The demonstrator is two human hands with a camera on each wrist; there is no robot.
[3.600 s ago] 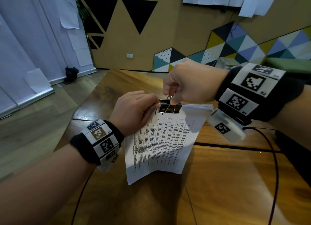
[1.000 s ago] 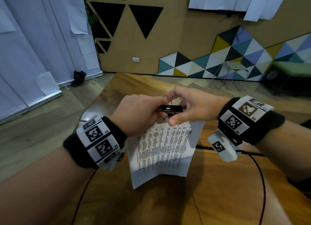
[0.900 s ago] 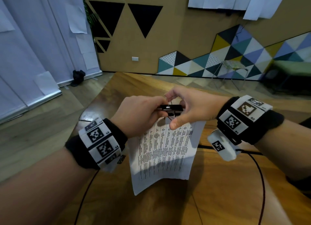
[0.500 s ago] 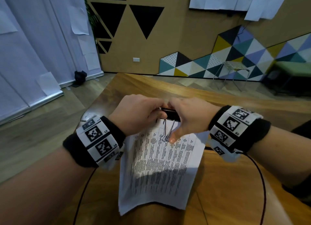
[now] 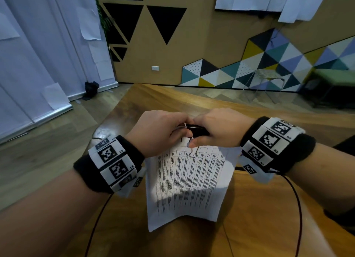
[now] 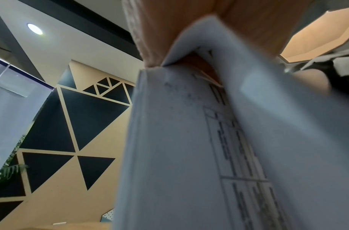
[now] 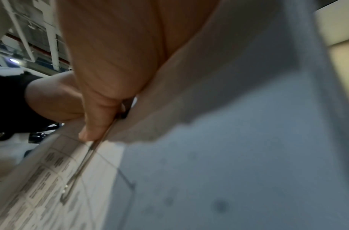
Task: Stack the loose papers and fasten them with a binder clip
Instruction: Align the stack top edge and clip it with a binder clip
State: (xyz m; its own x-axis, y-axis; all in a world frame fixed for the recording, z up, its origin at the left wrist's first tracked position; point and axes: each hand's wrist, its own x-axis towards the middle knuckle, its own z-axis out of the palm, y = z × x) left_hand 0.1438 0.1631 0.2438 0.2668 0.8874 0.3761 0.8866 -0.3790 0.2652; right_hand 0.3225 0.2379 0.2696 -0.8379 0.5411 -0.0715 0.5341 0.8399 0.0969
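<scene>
Head view: both hands meet at the binder clip [image 5: 196, 130] on the paper stack's [image 5: 189, 183] top edge.
Left of the clip, the left hand [image 5: 157, 130] curls its fingers round the stack; right of it, the right hand [image 5: 219, 130] pinches the clip, thumb pressing one wire handle [image 5: 193, 153] flat on the page; the stack hangs above the wooden table [image 5: 259, 208].

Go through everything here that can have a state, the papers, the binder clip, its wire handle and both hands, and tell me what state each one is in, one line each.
papers: stacked, held up off the table, clipped at the top edge.
binder clip: clamped on the stack's top edge.
wire handle: folded down flat on the front sheet.
left hand: grips the stack's top beside the clip.
right hand: holds the clip, thumb on the handle.
</scene>
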